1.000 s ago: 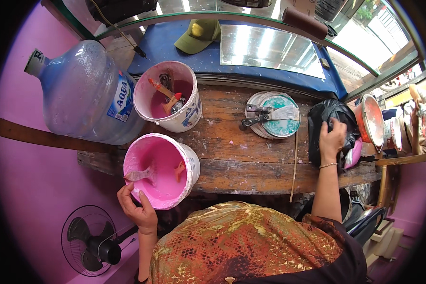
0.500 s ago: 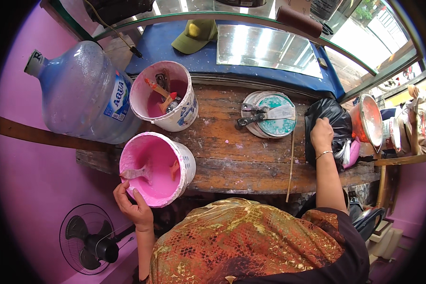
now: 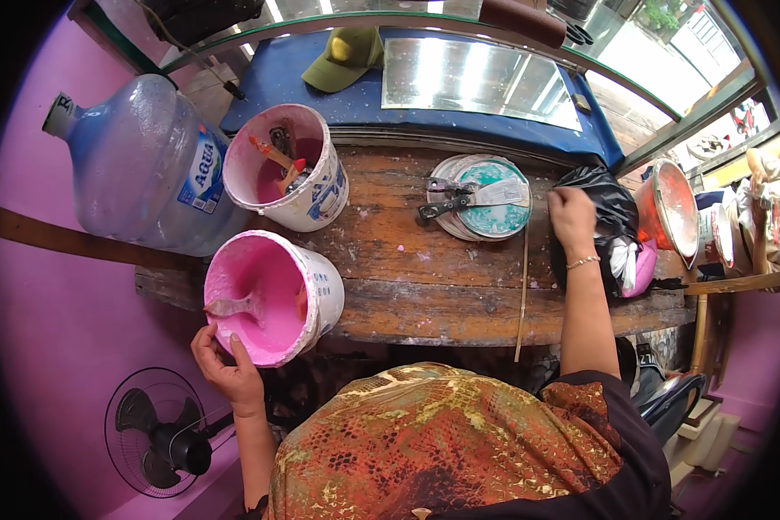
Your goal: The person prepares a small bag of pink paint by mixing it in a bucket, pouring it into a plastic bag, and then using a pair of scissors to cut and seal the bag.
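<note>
My left hand (image 3: 227, 368) is at the near left rim of a white bucket (image 3: 328, 299) of pink paint, its curled fingers and thumb against the rim. A paintbrush (image 3: 234, 307) lies in that bucket, its handle end near my fingertips. My right hand (image 3: 572, 217), slightly blurred, is closed at the left side of a black plastic bag (image 3: 614, 201); its fingertips are hidden. Left of the bag, two putty knives (image 3: 472, 201) lie across round lids (image 3: 446, 227), the top one smeared with green.
A second paint bucket (image 3: 334, 199) with brushes stands behind the first, beside a large water bottle (image 3: 130, 165). A thin stick (image 3: 523, 286) crosses the wooden table's (image 3: 407, 303) front edge. Right of the bag are a pink bundle (image 3: 640, 267) and an orange-stained bucket (image 3: 674, 212).
My right hand has shifted slightly away from me and leftward over the black bag. My left hand stays at the bucket rim. The whole view has shifted a little.
</note>
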A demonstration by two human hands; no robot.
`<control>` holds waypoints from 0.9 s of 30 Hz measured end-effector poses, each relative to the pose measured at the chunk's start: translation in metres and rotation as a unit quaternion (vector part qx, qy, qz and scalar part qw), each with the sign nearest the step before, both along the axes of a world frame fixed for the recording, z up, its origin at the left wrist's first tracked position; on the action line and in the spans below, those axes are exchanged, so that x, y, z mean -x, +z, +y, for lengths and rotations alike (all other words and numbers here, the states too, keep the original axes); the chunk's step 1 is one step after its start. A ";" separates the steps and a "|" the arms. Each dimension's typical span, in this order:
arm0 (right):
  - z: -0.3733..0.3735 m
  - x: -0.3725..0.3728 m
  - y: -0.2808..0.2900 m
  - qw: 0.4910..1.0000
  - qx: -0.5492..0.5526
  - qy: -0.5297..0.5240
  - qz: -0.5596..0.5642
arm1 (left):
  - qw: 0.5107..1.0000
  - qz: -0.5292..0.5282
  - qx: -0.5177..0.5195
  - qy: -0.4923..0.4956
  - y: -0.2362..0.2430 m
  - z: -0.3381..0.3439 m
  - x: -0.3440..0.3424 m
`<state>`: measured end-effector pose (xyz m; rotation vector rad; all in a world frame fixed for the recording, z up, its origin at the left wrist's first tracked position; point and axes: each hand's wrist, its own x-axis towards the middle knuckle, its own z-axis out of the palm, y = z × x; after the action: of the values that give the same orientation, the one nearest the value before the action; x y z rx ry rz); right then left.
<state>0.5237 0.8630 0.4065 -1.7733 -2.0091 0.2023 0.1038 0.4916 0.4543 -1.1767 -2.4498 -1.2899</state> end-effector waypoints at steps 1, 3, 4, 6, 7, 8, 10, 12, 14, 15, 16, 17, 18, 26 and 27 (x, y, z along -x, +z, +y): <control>-0.005 -0.008 0.004 0.993 -0.098 -0.040 0.048 | 1.000 0.004 -0.001 0.006 0.001 -0.002 -0.003; -0.024 -0.033 0.016 0.957 -0.234 -0.163 -0.060 | 0.999 -0.042 -0.033 -0.005 0.000 -0.005 -0.008; -0.022 -0.064 0.004 0.942 -0.246 -0.220 -0.063 | 0.996 -0.084 -0.039 -0.004 0.000 -0.010 -0.007; -0.021 -0.109 -0.014 0.925 -0.087 -0.370 -0.008 | 0.988 -0.140 -0.064 -0.011 -0.006 -0.017 -0.008; -0.019 -0.128 -0.032 0.903 -0.007 -0.430 0.012 | 0.977 -0.194 -0.088 -0.023 -0.008 -0.019 -0.011; -0.022 -0.131 -0.046 0.906 0.042 -0.421 0.005 | 0.972 -0.219 -0.074 -0.036 -0.006 -0.021 -0.015; -0.012 -0.145 -0.086 0.903 0.068 -0.410 -0.110 | 0.970 -0.219 -0.082 -0.066 -0.009 -0.018 -0.020; -0.020 -0.083 -0.077 0.916 0.103 -0.379 -0.086 | 0.970 -0.212 -0.087 -0.081 -0.009 -0.020 -0.024; -0.024 -0.048 -0.059 0.916 0.113 -0.368 -0.112 | 0.972 -0.207 -0.078 -0.083 -0.009 -0.023 -0.022; -0.025 -0.046 -0.056 0.914 0.115 -0.369 -0.123 | 0.973 -0.203 -0.071 -0.087 -0.009 -0.022 -0.020; -0.028 -0.049 -0.051 0.913 0.115 -0.373 -0.121 | 0.973 -0.202 -0.070 -0.091 -0.008 -0.019 -0.019; -0.031 -0.051 -0.047 0.922 0.127 -0.346 -0.116 | 0.974 -0.193 -0.068 -0.097 -0.007 -0.017 -0.017; -0.034 -0.053 -0.041 0.932 0.140 -0.317 -0.111 | 0.975 -0.185 -0.066 -0.101 -0.006 -0.017 -0.017; -0.081 -0.204 -0.046 0.862 -0.138 -0.485 -0.051 | 0.975 -0.197 -0.053 -0.094 -0.003 -0.022 -0.016; -0.085 -0.217 -0.059 0.839 -0.137 -0.520 -0.081 | 0.973 -0.204 -0.051 -0.092 -0.002 -0.020 -0.017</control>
<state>0.7406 0.7777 0.3472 -2.4249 -0.8275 -0.5637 0.1209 0.4711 0.4521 -1.2411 -2.5445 -1.8519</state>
